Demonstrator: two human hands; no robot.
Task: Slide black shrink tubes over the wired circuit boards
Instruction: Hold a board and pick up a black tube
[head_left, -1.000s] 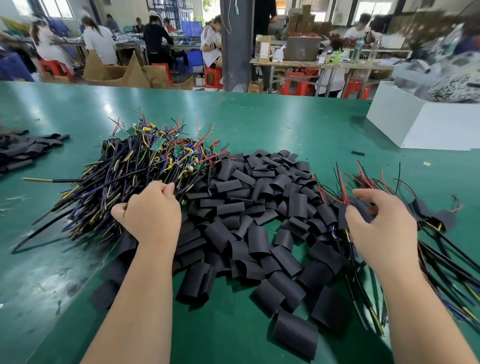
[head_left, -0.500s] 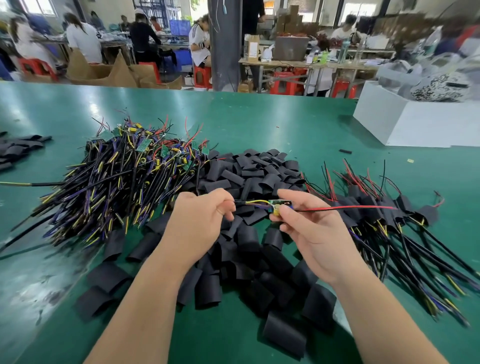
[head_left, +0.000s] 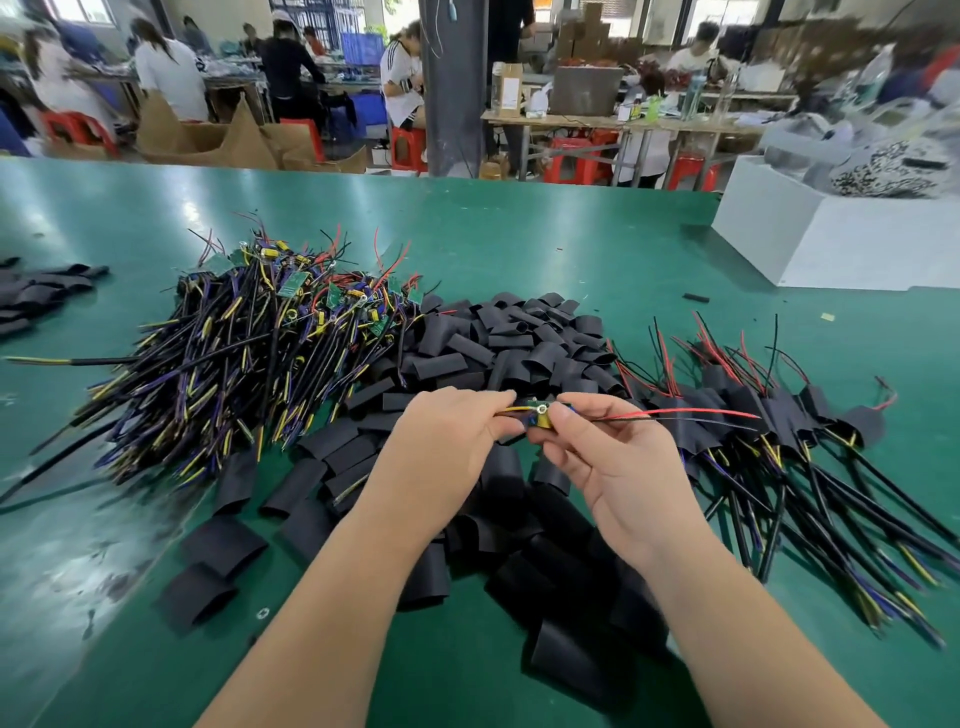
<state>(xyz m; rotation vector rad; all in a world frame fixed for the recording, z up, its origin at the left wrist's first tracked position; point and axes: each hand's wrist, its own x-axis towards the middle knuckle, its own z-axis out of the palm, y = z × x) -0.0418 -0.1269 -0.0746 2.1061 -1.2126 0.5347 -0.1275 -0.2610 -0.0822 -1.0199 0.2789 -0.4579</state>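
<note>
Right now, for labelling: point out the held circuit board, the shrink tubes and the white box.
circuit board (head_left: 538, 415): head view, green middle.
shrink tubes (head_left: 519, 353): head view, pile's middle.
white box (head_left: 872, 249): head view, front wall.

Most of circuit board (head_left: 538, 414) hidden by fingers (head_left: 567, 417); white box (head_left: 831, 244) cropped rt.

Bare boards (head_left: 249, 343) lie left on the table (head_left: 519, 234); loose tubes (head_left: 498, 358) centre; sleeved boards (head_left: 779, 415) right; box (head_left: 831, 244) behind.
</note>
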